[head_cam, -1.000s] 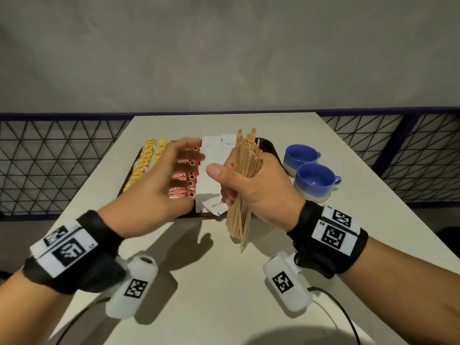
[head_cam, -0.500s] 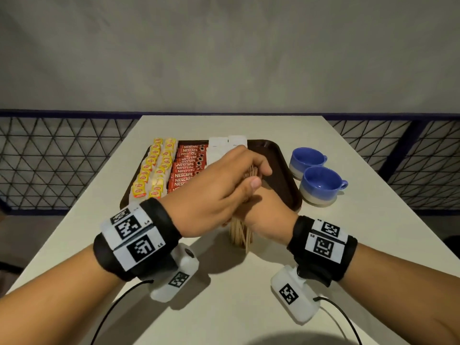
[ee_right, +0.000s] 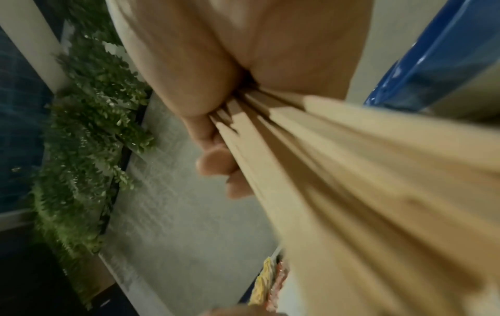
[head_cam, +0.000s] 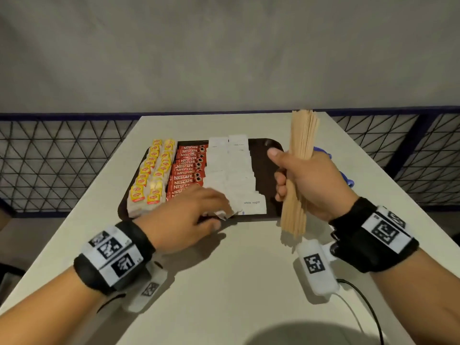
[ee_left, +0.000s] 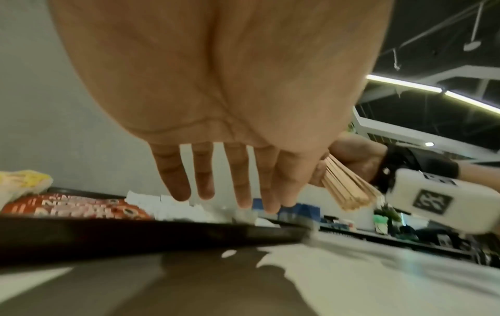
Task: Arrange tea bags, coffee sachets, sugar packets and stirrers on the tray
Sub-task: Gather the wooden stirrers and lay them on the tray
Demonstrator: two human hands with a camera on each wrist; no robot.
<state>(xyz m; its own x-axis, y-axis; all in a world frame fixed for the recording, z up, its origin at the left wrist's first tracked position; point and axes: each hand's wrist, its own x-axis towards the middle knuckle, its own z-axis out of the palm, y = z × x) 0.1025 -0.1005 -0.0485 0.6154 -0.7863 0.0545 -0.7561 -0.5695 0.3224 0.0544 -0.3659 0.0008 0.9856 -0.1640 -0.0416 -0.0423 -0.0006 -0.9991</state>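
Note:
A dark brown tray (head_cam: 267,155) holds rows of yellow tea bags (head_cam: 149,175), red coffee sachets (head_cam: 189,170) and white sugar packets (head_cam: 231,170). My right hand (head_cam: 286,170) grips a thick bundle of wooden stirrers (head_cam: 302,140) upright, just right of the tray, lower ends above the table. My left hand (head_cam: 214,210) lies over the tray's near edge. In the left wrist view its fingers (ee_left: 238,181) are straight and their tips reach the nearest sugar packets (ee_left: 175,205). The right wrist view shows curled fingers (ee_right: 216,162) round the stirrers (ee_right: 351,192).
Two blue cups (head_cam: 322,150) stand right of the tray, mostly hidden behind my right hand. The tray's right strip is bare. The white table (head_cam: 236,282) stretches toward me; a mesh railing (head_cam: 62,165) runs along both sides.
My left hand let go of the stirrer bundle and dropped to the tray's near edge, onto the sugar packets. My right hand raised the bundle and carried it right.

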